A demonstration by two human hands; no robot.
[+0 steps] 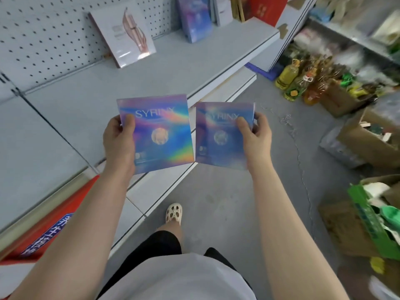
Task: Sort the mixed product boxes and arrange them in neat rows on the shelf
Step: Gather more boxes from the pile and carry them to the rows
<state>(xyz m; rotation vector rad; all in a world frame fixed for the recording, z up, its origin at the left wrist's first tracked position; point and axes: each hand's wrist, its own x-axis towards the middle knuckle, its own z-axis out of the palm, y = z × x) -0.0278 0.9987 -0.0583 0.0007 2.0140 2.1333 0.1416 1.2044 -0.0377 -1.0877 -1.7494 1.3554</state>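
Fingers [262, 124] of the right hand [256, 135] curl behind the right edge of one holographic box [220, 139], and the thumb presses on its front face. The left hand [118, 137] holds a second holographic box [160, 135] in the same way, thumb on the front near the left edge and the other fingers hidden behind. Both boxes carry the word SYRINX and a round picture in the middle. They are held side by side in the air, their inner edges almost touching, above the front edge of the shelf [65, 118] and the floor [216, 191].

The shelf board is grey and has much open surface below and to the left of the hands. Its front lip runs diagonally from the lower left to the upper right. At the back stands a pegboard wall [43, 29]. A white box [124, 33] with a pink picture leans against this wall. Further right a blue box [195, 20] of the same holographic look stands upright, and next to it more boxes, blurred.

On the floor at the right stand bottles of yellow oil [286, 75], and beside them open cardboard cartons [368, 135] with mixed goods inside, too blurred to name. A green carton [368, 217] lies near the lower right. One foot in a pale sandal [173, 213] stands on the floor beside the shelf base.
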